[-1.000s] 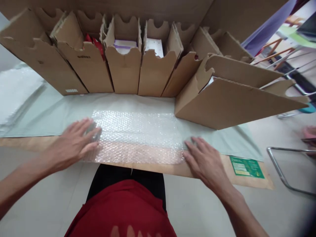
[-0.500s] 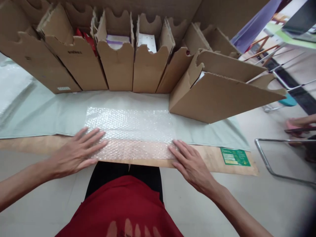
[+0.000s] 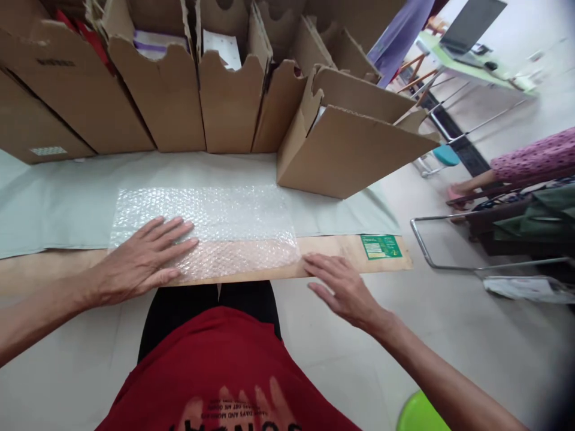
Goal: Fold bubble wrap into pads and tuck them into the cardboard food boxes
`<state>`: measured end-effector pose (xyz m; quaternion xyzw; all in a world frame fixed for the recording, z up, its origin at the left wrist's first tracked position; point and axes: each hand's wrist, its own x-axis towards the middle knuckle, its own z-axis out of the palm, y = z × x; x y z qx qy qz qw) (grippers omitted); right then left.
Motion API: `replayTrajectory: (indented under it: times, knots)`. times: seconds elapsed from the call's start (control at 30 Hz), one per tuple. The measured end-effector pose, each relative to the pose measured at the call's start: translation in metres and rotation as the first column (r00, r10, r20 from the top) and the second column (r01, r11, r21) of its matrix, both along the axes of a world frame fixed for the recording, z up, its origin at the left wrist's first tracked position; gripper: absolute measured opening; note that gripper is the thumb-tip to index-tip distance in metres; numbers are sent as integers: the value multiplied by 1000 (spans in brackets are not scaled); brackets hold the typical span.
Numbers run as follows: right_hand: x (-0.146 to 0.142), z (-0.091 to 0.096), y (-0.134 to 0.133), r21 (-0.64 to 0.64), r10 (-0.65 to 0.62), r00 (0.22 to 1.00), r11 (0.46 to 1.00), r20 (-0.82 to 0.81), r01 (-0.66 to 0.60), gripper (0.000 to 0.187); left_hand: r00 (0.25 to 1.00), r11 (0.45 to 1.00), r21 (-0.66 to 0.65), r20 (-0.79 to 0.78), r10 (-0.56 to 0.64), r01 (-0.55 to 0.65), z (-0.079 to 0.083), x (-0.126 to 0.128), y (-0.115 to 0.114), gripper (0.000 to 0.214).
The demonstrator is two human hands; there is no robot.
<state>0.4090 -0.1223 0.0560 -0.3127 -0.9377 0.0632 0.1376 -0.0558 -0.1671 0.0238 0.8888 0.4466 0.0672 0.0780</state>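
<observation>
Left hand (image 3: 141, 258) has slid inward across 1 bubble-wrap sheet (image 3: 224, 221), right hand (image 3: 344, 287) beside its edge, 2 grips spread.

An indoor workroom, whether home or shop unclear: cardboard bins (image 3: 229, 105) line a cloth-draped worktop (image 3: 63, 258), with bubble wrap (image 3: 242, 209) in front, a laptop (image 3: 472, 25) beyond and pale tiled floor (image 3: 354, 359).

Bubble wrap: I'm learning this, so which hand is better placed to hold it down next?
Probably the left hand: it lies spread across the left of the wrap, while the right hand sits by the near right corner.
</observation>
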Motion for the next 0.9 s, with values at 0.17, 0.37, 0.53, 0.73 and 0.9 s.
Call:
replayTrajectory:
  times: [0.17,0.37,0.53,0.73,0.9]
  knots:
    - [19,14,3,66,-245,958,964,-151,257,16,998,999,24,57,27,-29,10,12,6,54]
    - [-22,-7,11,34,-162,985,986,-63,165,17,973,985,54,153,-172,166,29,146,58,42]
    - [-27,-19,14,200,-125,992,972,-11,124,19,981,979,-84,64,-183,188,16,213,98,47]
    - [-19,-17,13,217,-78,996,972,-46,86,21,983,983,-48,-29,-181,180,3,210,100,53]
    - [-21,-19,25,333,53,998,941,31,-60,26,984,984,-49,-45,-174,172,8,212,97,53]
